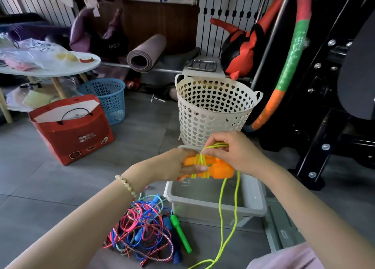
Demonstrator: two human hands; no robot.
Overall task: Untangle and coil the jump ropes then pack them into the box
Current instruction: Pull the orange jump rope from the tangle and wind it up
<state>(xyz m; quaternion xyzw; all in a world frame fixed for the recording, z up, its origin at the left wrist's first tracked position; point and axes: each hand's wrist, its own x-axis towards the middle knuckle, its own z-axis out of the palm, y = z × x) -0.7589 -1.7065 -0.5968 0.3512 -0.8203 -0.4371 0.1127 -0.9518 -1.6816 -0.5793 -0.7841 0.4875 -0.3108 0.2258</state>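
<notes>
My left hand [178,165] grips two orange jump-rope handles [220,169] held side by side above the box. Several turns of neon yellow rope [203,163] are wound round the handles. My right hand [235,149] pinches a loop of that yellow rope just above the handles. The rope's loose length [229,218] hangs down across the clear plastic box [255,208] to the floor. On the floor left of the box lies a tangled pile of pink, blue and teal ropes [142,230] with a green handle [180,233] and a blue handle.
A white heart-holed basket [215,108] stands right behind the box. A red gift bag [71,131] and a blue basket [107,98] sit at the left by a white table [50,70]. Black gym equipment [324,106] and a padded hoop fill the right.
</notes>
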